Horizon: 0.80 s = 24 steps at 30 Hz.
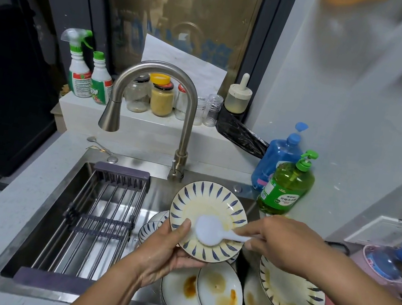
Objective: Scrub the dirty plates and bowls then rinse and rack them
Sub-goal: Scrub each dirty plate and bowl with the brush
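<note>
My left hand (165, 250) grips the lower left rim of a cream plate with blue leaf marks (208, 206), tilted up over the sink (59, 291). My right hand (285, 243) holds the handle of a white dish brush (210, 232) whose head lies on the plate's stained face. Below in the basin lie two white plates with brown stains (220, 290), another leaf-pattern plate (291, 292) at the right, and small patterned bowls (151, 226) behind my left hand.
A dark drying rack (101, 215) spans the sink's left half. The steel faucet (156, 97) arches over it. Green and blue soap bottles (287, 188) stand at the back right corner. Spray bottles and jars line the window ledge. A pink basket (388, 263) sits at right.
</note>
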Tool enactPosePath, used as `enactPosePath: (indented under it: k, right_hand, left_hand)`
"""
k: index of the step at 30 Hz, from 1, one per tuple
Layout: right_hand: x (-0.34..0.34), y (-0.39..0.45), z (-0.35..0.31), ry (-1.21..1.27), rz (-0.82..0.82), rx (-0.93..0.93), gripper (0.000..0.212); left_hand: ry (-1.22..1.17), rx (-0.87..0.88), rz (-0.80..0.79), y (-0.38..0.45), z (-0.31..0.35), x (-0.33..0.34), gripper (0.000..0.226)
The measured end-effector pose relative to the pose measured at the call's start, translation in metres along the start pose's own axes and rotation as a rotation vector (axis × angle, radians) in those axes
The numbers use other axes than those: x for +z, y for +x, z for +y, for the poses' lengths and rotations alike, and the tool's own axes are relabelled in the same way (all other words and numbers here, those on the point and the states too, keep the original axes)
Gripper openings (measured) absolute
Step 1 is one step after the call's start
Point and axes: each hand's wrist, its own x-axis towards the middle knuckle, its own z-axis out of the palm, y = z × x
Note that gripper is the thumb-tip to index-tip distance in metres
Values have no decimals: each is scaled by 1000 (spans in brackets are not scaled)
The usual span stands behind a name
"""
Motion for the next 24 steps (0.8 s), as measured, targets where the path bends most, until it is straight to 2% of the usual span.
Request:
enactPosePath:
  k: [4, 6, 9, 11, 13, 16, 19, 24]
  right_hand:
    - [6, 14, -20, -54, 119, -81, 39]
    - [7, 23, -20, -89, 181, -48, 35]
    - [14, 30, -7, -161, 242, 77, 40]
    - [17, 25, 1, -170, 212, 137, 35]
    - [19, 14, 1, -83, 106, 155, 29]
    - [24, 1, -17, 154, -31, 103, 27]
    - [28, -1, -36, 293, -46, 47, 28]
    - [21, 1, -14, -2, 18, 170, 27]
  left_hand:
    - [106, -41, -51, 0, -7, 8, 49]
    - [97, -46, -56, 0, -11, 7, 50]
    - [96, 31, -15, 3, -8, 1, 45]
    - [126, 105, 54, 6, -3, -5, 40]
    - [141, 161, 129, 10, 0, -8, 38]
    - [146, 230, 198, 18, -4, -6, 34]
    - [133, 240, 231, 21, -10, -1, 34]
    - [163, 273, 215, 13, -3, 1, 31]
